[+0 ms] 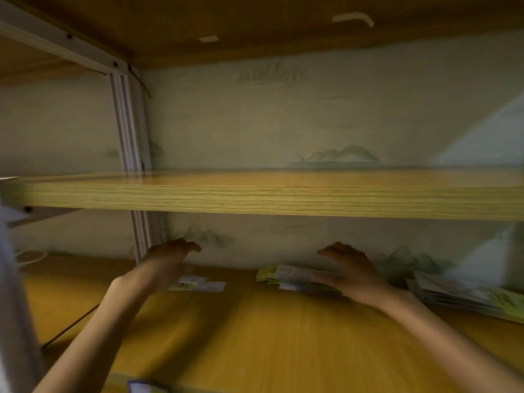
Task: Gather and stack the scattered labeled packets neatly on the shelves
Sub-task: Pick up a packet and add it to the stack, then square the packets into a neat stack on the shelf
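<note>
Your left hand [167, 260] hovers over loose packets [198, 284], fingers relaxed and holding nothing. Your right hand [351, 269] rests spread-fingered on the packet stack [286, 276].

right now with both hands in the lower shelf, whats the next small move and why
Probably lower the left hand onto the loose packets beneath it and slide them right toward the stack by the right hand. Those packets lie apart from the stack on the lower shelf, and the left hand holds nothing.
</note>
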Tool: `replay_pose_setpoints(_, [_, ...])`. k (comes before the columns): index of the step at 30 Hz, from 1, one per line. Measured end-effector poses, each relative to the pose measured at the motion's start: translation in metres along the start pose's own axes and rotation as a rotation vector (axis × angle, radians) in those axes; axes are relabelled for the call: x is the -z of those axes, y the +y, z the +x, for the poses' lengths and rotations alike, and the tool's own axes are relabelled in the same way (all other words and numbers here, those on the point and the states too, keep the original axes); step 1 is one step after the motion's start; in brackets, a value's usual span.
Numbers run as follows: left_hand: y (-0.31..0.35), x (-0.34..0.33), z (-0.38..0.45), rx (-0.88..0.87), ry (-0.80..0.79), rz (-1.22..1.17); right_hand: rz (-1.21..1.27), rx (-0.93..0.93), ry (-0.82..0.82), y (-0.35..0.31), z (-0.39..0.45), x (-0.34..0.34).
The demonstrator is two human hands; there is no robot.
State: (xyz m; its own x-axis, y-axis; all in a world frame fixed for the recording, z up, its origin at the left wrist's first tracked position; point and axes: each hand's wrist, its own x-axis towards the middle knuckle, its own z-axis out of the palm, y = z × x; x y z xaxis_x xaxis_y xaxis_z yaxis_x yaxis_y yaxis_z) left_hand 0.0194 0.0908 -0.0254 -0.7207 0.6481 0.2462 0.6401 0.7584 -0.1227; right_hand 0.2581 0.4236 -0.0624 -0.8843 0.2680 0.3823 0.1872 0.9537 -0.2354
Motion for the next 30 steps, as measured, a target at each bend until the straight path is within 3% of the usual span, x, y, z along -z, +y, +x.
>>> replay_pose_setpoints(2, [-0.027, -0.011, 0.000, -0.094, -0.102, 0.109, -0.003, 0.044, 0.026, -0.033, 0.007, -0.006])
replay_pose_setpoints(4, [-0.044, -0.023, 0.002, -0.166, -0.101, 0.138, -0.018, 0.078, 0.061, -0.067, 0.017, -0.017])
replay_pose_setpoints(8, [-0.055, -0.033, 0.007, -0.059, -0.139, 0.020, -0.036, 0.037, 0.077, -0.130, 0.039, -0.048])
replay_pose_setpoints(12, [-0.066, -0.053, 0.016, -0.047, -0.209, 0.064, -0.044, -0.003, 0.032, -0.167, 0.050, -0.076])
replay_pose_setpoints(21, [-0.072, -0.069, 0.027, -0.025, -0.268, 0.049, -0.072, -0.017, 0.010, -0.186, 0.056, -0.086])
replay_pose_setpoints(30, [-0.087, -0.065, 0.038, -0.080, -0.319, -0.181, -0.053, 0.009, -0.024, -0.187, 0.064, -0.092])
